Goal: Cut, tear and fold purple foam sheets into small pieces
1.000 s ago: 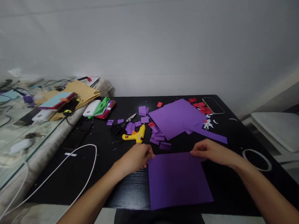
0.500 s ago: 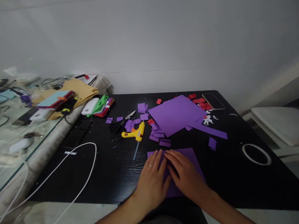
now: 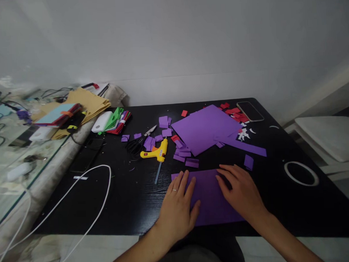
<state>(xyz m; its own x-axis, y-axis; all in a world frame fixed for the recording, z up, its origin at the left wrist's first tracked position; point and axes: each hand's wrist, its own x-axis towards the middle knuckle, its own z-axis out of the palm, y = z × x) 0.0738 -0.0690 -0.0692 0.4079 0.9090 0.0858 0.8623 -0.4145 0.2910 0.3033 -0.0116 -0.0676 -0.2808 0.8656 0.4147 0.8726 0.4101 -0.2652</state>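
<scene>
A: Where does the sheet [image 3: 211, 196] lie, and how are the hands on it?

B: On the surface [image 3: 125, 209], close to the person's edge. The left hand [image 3: 177, 208] lies across its left part, grip spread; the right hand [image 3: 242, 189] has its grip spread too, fingertips at the far edge, no pinch showing.

A: What could go wrong?

B: Uneven pressure, probably: one hand pushing harder could skew or crease it.

A: And the clutter?

B: A scrap [image 3: 192, 163] lies just beyond the far edge; sliding the sheet forward could trap it underneath. The glue gun [image 3: 155, 152] sits near the left fingertips, so a careless reach could knock it. Whether it's hot, nobody can tell.
</scene>
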